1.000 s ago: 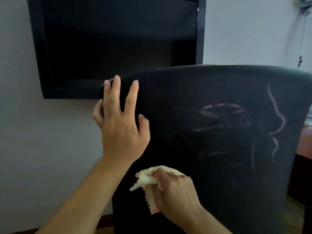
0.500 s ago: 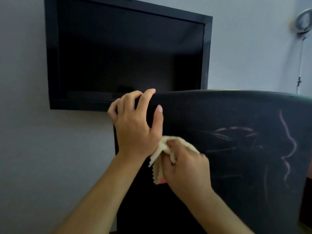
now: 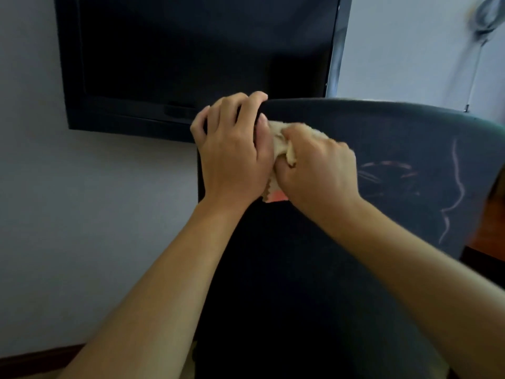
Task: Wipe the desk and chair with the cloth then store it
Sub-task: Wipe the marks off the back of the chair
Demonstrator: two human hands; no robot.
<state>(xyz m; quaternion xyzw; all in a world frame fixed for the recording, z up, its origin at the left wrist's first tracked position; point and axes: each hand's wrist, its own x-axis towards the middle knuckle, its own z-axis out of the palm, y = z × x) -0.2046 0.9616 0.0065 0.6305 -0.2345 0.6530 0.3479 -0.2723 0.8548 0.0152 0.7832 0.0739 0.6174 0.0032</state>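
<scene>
The dark backrest of the chair (image 3: 314, 269) fills the middle and right of the view, with pale pink chalk marks (image 3: 453, 187) on its right side. My left hand (image 3: 232, 151) grips the backrest's top left corner, fingers curled over the edge. Just to its right, my right hand (image 3: 317, 170) holds a bunched cream cloth (image 3: 281, 138) and presses it against the backrest near the top. A pink corner of the cloth shows below the two hands.
A black wall-mounted screen (image 3: 191, 58) hangs behind the chair. A reddish-brown desk edge (image 3: 492, 222) shows at the far right. A standing fan (image 3: 486, 20) is blurred at the top right. A dark skirting board (image 3: 32, 362) runs along the wall bottom left.
My left hand went from flat against the backrest to gripping its top corner. My right hand carried the cloth up from low on the backrest to just beside the left hand.
</scene>
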